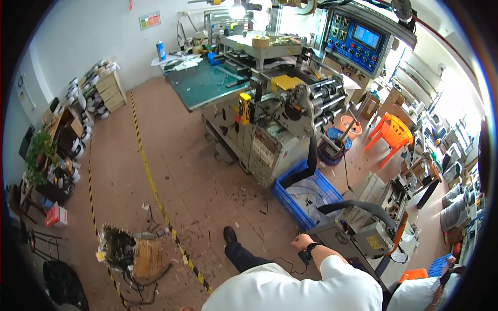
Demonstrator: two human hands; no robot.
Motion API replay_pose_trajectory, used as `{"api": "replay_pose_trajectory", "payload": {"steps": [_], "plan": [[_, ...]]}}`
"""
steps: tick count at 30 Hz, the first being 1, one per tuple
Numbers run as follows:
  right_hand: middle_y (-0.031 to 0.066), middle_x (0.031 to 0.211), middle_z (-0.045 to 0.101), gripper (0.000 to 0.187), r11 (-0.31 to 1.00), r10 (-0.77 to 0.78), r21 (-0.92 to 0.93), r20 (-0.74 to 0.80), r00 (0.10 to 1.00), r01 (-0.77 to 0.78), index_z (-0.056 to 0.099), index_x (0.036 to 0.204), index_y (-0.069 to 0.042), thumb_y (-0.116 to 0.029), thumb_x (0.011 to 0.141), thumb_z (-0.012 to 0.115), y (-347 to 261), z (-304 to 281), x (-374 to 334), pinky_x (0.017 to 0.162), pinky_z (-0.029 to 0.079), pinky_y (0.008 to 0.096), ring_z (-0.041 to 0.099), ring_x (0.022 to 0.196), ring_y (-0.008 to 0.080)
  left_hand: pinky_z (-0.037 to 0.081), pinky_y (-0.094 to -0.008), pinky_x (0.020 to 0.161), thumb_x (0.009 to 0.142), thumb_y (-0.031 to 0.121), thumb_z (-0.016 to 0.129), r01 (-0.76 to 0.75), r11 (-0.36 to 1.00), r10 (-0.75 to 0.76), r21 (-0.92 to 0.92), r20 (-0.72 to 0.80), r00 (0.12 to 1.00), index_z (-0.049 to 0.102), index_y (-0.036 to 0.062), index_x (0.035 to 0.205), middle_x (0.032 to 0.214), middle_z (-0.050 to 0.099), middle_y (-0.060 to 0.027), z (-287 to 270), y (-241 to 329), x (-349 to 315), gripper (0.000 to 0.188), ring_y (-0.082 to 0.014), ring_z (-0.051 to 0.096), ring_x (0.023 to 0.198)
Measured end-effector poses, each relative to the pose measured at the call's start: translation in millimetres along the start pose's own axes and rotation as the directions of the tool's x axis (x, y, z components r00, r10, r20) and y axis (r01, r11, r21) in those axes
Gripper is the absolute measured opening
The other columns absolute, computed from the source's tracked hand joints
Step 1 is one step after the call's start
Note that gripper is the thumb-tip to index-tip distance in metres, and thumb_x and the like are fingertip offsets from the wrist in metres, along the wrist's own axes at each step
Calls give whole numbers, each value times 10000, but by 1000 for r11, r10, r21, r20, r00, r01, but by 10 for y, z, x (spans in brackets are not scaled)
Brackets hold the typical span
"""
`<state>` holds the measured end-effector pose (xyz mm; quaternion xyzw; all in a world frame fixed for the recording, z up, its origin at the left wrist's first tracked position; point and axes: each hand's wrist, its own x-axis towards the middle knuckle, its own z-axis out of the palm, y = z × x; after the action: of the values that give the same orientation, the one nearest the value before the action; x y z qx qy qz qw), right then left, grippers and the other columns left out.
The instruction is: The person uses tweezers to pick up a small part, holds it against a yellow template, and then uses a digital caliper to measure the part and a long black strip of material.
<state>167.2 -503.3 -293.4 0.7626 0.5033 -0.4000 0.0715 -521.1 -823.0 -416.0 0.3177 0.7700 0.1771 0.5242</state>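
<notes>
My right hand (301,241), with a dark watch on its wrist, reaches out low in front of my white shirt. Its fingers are curled in, and whatever they may hold is too small to make out. Just beyond it stands a blue plastic crate (290,199) with pale sheet-like material inside. To the right of the hand is a small grey machine (345,233) with a dark band arching from it toward the crate. A thin black cable (290,267) lies on the floor close to my hand. Only a sliver of skin, perhaps my left hand (186,309), shows at the lower edge.
A large machine (267,158) with a green table (205,85) and blue control panel (358,41) stands ahead. An orange chair (391,133) is at right. Striped tape (150,179) and a worn block-like object (148,256) lie left. Another person (420,294) is at lower right.
</notes>
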Motion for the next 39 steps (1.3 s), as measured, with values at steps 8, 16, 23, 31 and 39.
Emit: {"api": "replay_pose_trajectory", "payload": {"steps": [8,16,23,31,39], "plan": [[169,917,725,444,991,-103,-80,39,994,106,737,1035,-26,-421,848,660,-1179,-327,1337,807,553,398,698,873,305,454,-364,946,968,284,592,102,852,-90,514,-47,995,617,24,1197,1168,631,-102,-825,2995,779,348,-250,557,1089],[187,885,719,422,924,-380,17,-26,924,381,741,982,-28,-411,819,670,-3016,-973,1986,800,546,418,696,882,322,452,-368,951,972,280,583,157,908,-122,388,-113,986,616,27,1205,1176,626,-104,-1122,4113,1450,345,-250,553,1094],[193,1039,712,394,835,-516,-102,197,834,541,729,1083,-65,-371,845,652,-4253,-665,2462,836,540,420,686,958,334,449,-371,955,975,276,575,257,962,-222,92,-287,932,615,30,1211,1183,622,-105,-1476,4495,1743,343,-249,549,1099],[176,1091,707,407,781,-560,-147,267,784,607,725,1100,-70,-373,837,655,-5876,-344,3345,872,527,446,674,995,343,447,-374,960,979,271,566,217,962,-269,-165,-454,849,614,34,1219,1191,617,-106,-2680,5154,2640,341,-249,546,1104],[190,1070,707,450,823,-499,-211,173,849,527,717,1098,-40,-407,843,664,-7616,-673,3964,854,526,438,672,979,358,444,-378,965,983,267,557,164,936,-312,-313,-514,799,613,37,1227,1199,612,-108,-4192,6015,3509,339,-248,542,1109]]}}
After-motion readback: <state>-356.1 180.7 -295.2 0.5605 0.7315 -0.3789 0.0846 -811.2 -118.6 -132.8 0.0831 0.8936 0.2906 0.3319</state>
